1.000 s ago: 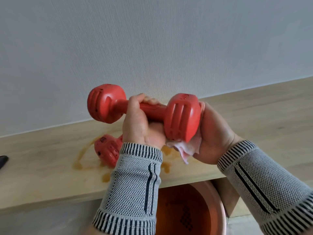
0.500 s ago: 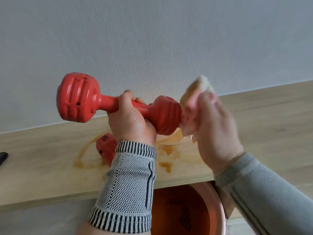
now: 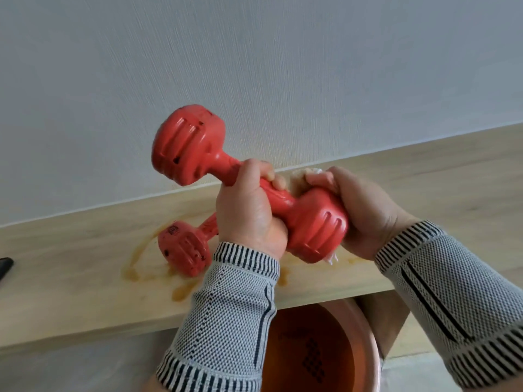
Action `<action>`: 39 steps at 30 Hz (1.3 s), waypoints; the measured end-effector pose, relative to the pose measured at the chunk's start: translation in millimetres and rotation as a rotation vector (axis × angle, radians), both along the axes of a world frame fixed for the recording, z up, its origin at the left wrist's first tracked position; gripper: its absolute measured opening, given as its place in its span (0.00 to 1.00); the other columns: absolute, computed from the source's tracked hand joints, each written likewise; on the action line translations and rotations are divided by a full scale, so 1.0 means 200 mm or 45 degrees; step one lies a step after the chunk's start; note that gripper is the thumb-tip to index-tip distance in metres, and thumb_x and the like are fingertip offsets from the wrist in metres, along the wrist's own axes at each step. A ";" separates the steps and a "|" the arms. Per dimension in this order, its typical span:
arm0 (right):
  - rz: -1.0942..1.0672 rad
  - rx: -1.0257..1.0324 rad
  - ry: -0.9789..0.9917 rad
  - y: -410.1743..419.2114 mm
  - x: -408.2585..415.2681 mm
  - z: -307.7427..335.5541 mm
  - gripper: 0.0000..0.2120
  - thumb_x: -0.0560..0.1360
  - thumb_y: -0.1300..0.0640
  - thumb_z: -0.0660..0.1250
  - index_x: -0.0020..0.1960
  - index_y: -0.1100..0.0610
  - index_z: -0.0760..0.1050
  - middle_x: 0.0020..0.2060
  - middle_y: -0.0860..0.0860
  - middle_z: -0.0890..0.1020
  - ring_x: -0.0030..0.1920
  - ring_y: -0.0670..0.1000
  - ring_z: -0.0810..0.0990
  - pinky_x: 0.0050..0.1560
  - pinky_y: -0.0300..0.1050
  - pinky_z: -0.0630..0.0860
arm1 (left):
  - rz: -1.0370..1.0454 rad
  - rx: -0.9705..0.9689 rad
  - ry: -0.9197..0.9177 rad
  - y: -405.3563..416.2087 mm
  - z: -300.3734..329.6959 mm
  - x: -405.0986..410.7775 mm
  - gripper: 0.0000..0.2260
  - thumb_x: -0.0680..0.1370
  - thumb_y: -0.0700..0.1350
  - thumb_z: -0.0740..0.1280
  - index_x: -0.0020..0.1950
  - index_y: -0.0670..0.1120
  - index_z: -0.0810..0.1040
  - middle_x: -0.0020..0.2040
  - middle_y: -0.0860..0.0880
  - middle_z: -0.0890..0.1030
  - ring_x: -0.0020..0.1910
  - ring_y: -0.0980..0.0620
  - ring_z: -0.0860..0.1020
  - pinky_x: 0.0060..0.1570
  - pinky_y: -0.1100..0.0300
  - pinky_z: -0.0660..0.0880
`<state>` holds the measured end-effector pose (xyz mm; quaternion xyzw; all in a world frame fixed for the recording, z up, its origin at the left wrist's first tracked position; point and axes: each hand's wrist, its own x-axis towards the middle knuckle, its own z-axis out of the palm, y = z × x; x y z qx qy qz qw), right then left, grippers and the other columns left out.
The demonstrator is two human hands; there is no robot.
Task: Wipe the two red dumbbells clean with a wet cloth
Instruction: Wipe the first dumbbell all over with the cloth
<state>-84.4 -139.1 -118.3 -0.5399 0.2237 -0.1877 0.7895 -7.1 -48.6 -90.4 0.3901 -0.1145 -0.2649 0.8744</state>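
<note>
My left hand [image 3: 249, 210] grips the handle of a red dumbbell [image 3: 188, 145], held in the air and tilted with its far head up to the left. My right hand [image 3: 359, 210] wraps the near head of that dumbbell, with a pale wet cloth [image 3: 300, 176] pressed between palm and head; bits of cloth show above and below the head. The second red dumbbell [image 3: 184, 247] lies on the wooden shelf [image 3: 70, 278] below, partly hidden behind my left wrist.
Brownish wet stains [image 3: 181, 291] spread on the shelf around the lying dumbbell. An orange basin [image 3: 365, 329] sits on the floor under the shelf edge. A dark object [image 3: 5, 264] pokes in at the left edge. A grey wall stands behind.
The right hand, lifted off with the cloth half a second ago, has come back down around the near head. The left hand has tilted the dumbbell so the far head points higher.
</note>
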 end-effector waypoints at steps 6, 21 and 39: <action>0.423 0.686 -0.137 0.04 0.07 -0.07 0.27 0.80 0.41 0.54 0.73 0.56 0.69 0.70 0.60 0.71 0.72 0.61 0.67 0.74 0.58 0.61 | -0.021 -0.266 0.268 0.00 0.06 0.03 0.12 0.73 0.37 0.61 0.32 0.48 0.66 0.25 0.52 0.68 0.24 0.55 0.68 0.31 0.62 0.70; -0.393 -1.476 -0.089 0.22 0.02 0.01 0.22 0.79 0.47 0.49 0.63 0.56 0.73 0.63 0.49 0.74 0.66 0.45 0.69 0.65 0.32 0.64 | 0.258 0.197 0.032 0.04 0.04 0.10 0.09 0.75 0.37 0.66 0.35 0.42 0.71 0.25 0.48 0.72 0.24 0.50 0.73 0.30 0.59 0.75; 0.159 -1.577 0.581 0.20 -0.06 0.15 0.15 0.72 0.41 0.58 0.44 0.53 0.69 0.39 0.48 0.78 0.39 0.48 0.75 0.38 0.42 0.68 | -0.527 0.211 0.072 0.09 0.07 0.03 0.08 0.74 0.52 0.59 0.43 0.48 0.65 0.36 0.47 0.65 0.34 0.48 0.70 0.35 0.58 0.76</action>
